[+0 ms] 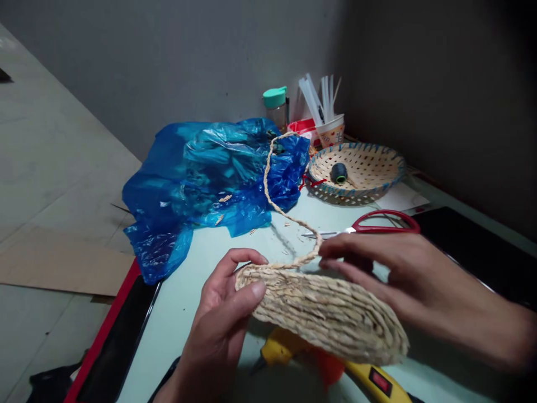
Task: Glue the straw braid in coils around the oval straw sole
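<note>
My left hand [229, 308] grips the left end of a long oval piece of coiled, braided straw [331, 310], thumb on its face and fingers behind. From that end a loose straw braid [289, 215] runs right, bends upward and curves back onto a blue plastic bag. At the bend, my right hand [377, 268] has its fingertips closed on the braid. Beneath the coiled piece lies a yellow glue gun [281, 347], partly hidden, with a red switch on its handle. Red-handled scissors [386, 222] lie just behind my right hand.
The crumpled blue plastic bag [218, 168] covers the table's back left. A woven basket [373, 168] holding a dark thread spool [339, 173] stands at the back right. Behind are a paper cup [331, 131] of glue sticks and a green-lidded jar [275, 106], near the wall.
</note>
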`<state>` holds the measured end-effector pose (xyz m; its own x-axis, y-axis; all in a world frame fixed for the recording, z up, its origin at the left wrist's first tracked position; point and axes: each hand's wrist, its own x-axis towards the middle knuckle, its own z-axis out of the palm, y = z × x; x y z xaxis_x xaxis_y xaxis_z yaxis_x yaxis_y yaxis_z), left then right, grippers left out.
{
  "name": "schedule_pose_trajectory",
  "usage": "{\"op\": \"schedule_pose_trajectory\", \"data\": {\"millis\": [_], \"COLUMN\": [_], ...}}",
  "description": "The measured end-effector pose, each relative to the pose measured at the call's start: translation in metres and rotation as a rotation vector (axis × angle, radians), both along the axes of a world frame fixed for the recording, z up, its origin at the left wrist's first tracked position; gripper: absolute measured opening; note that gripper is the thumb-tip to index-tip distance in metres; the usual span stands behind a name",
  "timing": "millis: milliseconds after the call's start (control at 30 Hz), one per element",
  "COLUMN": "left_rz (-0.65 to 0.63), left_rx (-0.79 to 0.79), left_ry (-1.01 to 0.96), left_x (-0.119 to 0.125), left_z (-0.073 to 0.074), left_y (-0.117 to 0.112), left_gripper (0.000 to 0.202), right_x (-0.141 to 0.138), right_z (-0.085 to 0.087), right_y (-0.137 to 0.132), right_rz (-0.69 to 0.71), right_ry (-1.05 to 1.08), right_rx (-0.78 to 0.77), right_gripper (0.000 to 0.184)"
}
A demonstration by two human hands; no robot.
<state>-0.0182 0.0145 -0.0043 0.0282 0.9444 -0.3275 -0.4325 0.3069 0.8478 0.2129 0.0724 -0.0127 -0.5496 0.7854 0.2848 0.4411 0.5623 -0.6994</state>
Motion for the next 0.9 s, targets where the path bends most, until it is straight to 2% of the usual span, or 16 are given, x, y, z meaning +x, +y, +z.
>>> {"op": "schedule_pose_trajectory", "data": {"millis": [67, 100, 133, 200, 300, 400, 500, 633, 900], "left_rz": [-0.059, -0.083, -0.102, -0.126, -0.145, -0.155, -0.156, -0.127, -0.111], "left_rx": [0.022, 0.027, 0.029, 0.033, 0.025, -0.002, 0.009, 0.064, 0.036], "left_ry": [0.024, 0.038, 0.054, 0.093, 0.157, 0.199, 0.236, 0.305, 0.313], "left_x": [-0.001, -0.001, -0.001, -0.001, -0.003, -0.004, -0.005, -0.005, -0.001], "left_z": [-0.002, -0.003, -0.004, -0.006, -0.008, -0.008, -0.009, -0.013, -0.017], "left_y": [-0.001, -0.001, -0.002, -0.002, -0.002, -0.002, -0.002, -0.001, 0.001], "left_gripper": [0.014, 0.013, 0.012, 0.013, 0.013, 0.015, 0.018, 0.018, 0.014], "right_x": [0.008, 0.011, 0.013, 0.012, 0.007, 0.002, 0.002, 0.003, -0.006], "right_z": [0.003, 0.004, 0.005, 0.007, 0.003, -0.005, -0.010, -0.006, -0.005], "right_y": [0.001, 0.000, -0.001, -0.003, -0.003, -0.002, -0.002, -0.004, -0.011], "right_rz": [-0.149, -0.174, -0.152, -0.015, 0.180, 0.240, 0.219, 0.199, 0.110], "right_ry": [-0.005, -0.005, -0.012, -0.058, -0.139, -0.159, -0.101, -0.098, -0.099], "right_rx": [0.210, 0.309, 0.394, 0.479, 0.450, 0.408, 0.415, 0.494, 0.634], "right_gripper": [0.022, 0.022, 0.025, 0.030, 0.026, 0.028, 0.029, 0.020, 0.029]}}
